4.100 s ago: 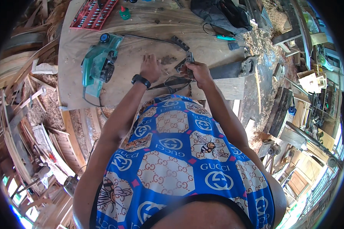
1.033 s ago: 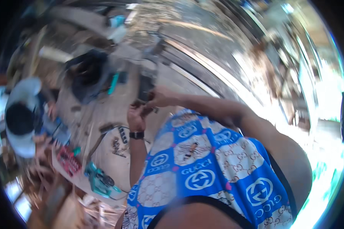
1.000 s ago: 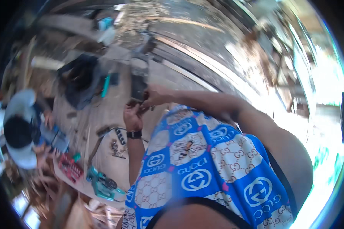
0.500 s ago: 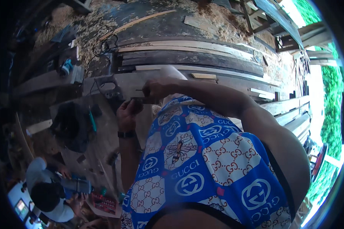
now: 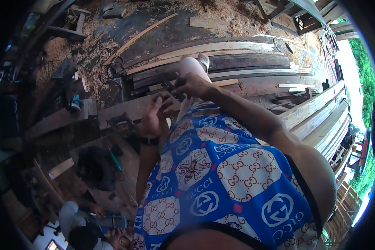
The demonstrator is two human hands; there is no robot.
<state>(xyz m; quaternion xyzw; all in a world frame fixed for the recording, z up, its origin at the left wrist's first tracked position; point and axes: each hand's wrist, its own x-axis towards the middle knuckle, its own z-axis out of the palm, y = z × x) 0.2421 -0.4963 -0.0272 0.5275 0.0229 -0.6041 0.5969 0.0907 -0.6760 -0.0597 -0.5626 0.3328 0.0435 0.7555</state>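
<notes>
right hand [image 5: 196, 84]: fingers closed around a small dark tool [image 5: 169, 86], kind unclear | left hand [image 5: 154, 116]: half-curled just below-left of it, fingertips at the tool's near end, grip uncertain | black wristband [image 5: 149, 141] on left wrist | long planks [image 5: 221, 48] beyond both hands | seated person [image 5: 85, 227] well behind the left elbow

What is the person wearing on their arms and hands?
Both arms are bare, with no sleeves over them. The left hand has a dark band, like a watch, around its wrist. The right hand wears no glove, and no ring or band shows on it. The top is sleeveless, patterned in blue, cream and red.
</notes>
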